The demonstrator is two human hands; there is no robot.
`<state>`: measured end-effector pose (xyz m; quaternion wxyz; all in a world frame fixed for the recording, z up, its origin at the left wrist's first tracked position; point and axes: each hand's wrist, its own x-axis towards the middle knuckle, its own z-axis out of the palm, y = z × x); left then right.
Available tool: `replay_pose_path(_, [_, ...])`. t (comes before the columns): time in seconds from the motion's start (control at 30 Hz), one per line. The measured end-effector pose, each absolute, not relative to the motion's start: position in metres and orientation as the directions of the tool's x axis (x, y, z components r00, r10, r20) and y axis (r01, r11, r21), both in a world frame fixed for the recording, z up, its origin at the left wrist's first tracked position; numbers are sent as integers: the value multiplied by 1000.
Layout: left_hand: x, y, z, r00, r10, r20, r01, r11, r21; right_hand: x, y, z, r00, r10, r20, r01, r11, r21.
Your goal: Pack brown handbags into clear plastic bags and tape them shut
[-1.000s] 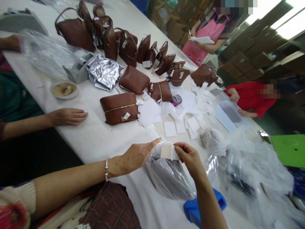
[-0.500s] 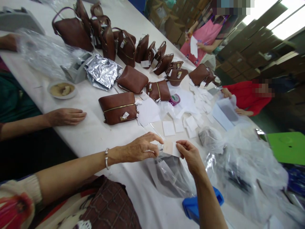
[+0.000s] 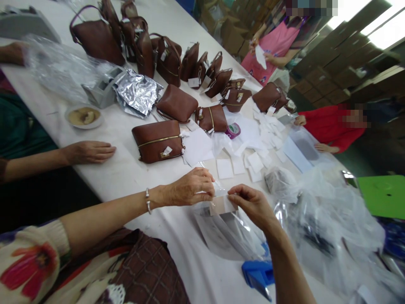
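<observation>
- The card (image 3: pixel 219 206) dips over the plastic bag (image 3: pixel 226 236), pinched in the right hand (image 3: pixel 255 206).
- The left hand (image 3: pixel 191 187) curls in beside it, grip unclear.
- So both hands meet here.

The single head-worn view looks forward and down, near the left hand (image 3: pixel 191 188) and right hand (image 3: pixel 255 204).

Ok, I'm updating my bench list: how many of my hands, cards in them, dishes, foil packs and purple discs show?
Left hand and right hand: 2
Card: 1
Dish: 1
Foil pack: 1
Purple disc: 1
Total: 6
</observation>
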<state>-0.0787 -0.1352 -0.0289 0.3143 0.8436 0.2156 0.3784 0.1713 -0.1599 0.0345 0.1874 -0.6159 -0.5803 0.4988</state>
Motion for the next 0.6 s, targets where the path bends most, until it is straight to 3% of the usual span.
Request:
replay_pose_path(0.13, [-77, -135, -19, 620, 589, 518, 173, -747, 642, 157, -154, 49, -309, 811, -496, 664, -189, -723])
replay_pose_path(0.27, [-76, -136, -16, 625, 581, 521, 175, -755, 632, 153, -147, 56, -286, 854, -434, 739, -91, -667])
replay_pose_path(0.37, [-76, -136, -16, 619, 573, 537, 138, -753, 643, 159, -140, 54, -234, 875, -423, 652, -181, -736])
replay_pose_path(0.5, [-74, -136, -16, 613, 587, 529, 165, -749, 641, 169, -132, 49, -309, 761, -570, 518, -368, -772])
replay_pose_path(0.6, [-71, -136, -15, 621, 588, 518, 178, -750, 637, 174, -126, 49, -372, 692, -619, 518, -398, -757])
